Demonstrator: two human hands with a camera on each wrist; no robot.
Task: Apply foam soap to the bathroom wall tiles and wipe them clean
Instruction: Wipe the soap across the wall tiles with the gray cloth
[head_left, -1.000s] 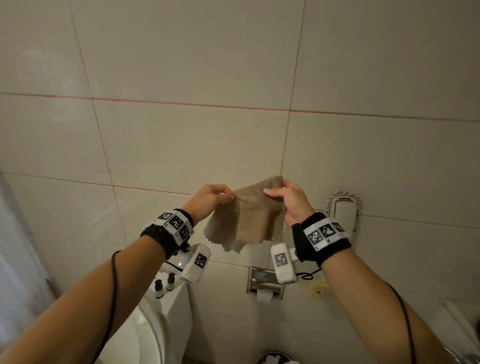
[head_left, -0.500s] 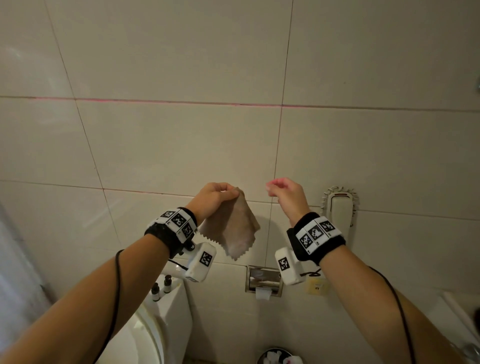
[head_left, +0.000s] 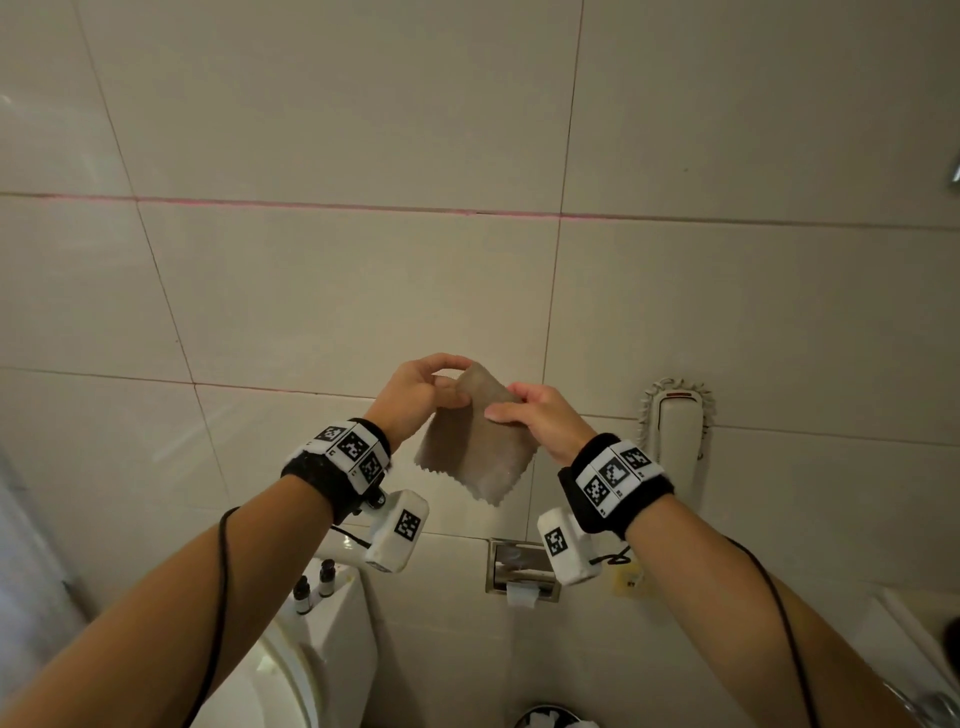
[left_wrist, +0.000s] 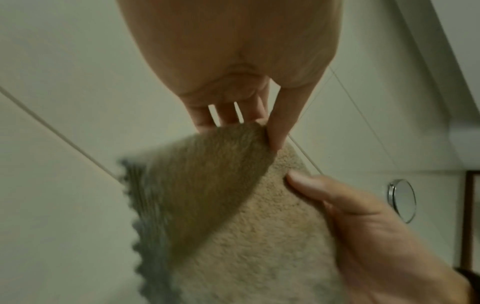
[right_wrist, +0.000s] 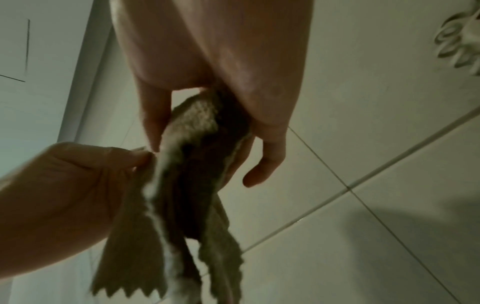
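Tiled wall (head_left: 363, 286), folded cloth (head_left: 475, 452) hanging, both hands pinching its top

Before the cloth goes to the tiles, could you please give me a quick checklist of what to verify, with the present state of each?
1. Left hand pinches the cloth: ok.
2. Right hand pinches the cloth too: ok.
3. Cloth folded into a pad: ok, folded over, zigzag edges hanging.
4. Foam on the wall tiles: not ok, none visible ahead.
5. Cloth damp or soapy: cannot tell.
6. Wall phone beside the right hand, out of the wiping path: cannot tell.
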